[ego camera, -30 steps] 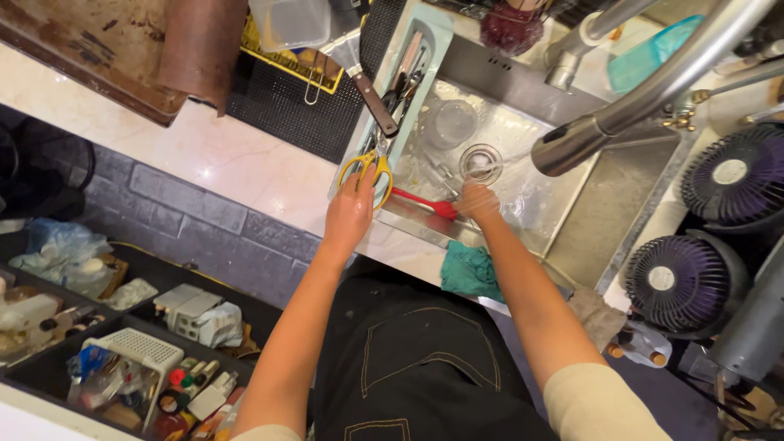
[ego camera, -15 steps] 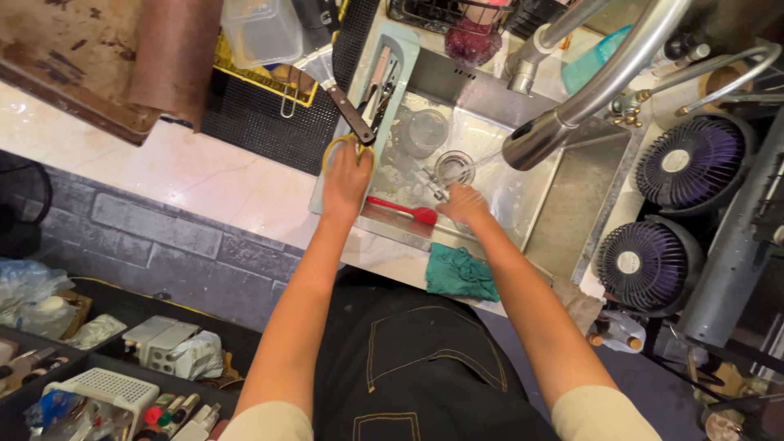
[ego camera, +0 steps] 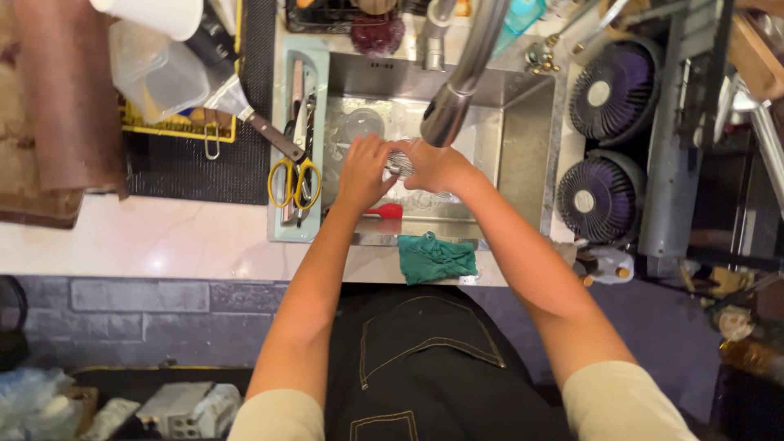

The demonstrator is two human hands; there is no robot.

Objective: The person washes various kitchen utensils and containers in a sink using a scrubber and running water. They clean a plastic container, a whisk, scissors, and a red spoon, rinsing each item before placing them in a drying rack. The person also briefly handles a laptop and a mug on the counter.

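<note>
Both hands have come together since before. In the middle of the frame, over the sink [ego camera: 523,155], the left hand [ego camera: 365,170] and right hand [ego camera: 437,166] pinch a small shiny thing [ego camera: 398,164] between them. A red tool [ego camera: 385,211] lies just below.

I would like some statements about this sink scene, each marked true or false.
1. Both hands, the left hand and the right hand, meet over the sink. True.
2. The yellow-handled scissors lie inside the sink basin. False: they lie in the pale tray left of the basin.
3. A green cloth hangs on the sink's front edge. True.
4. The hands hold a shiny object between them. True.
5. The red item is in the right hand. False: it lies in the sink, below the hands.
</note>
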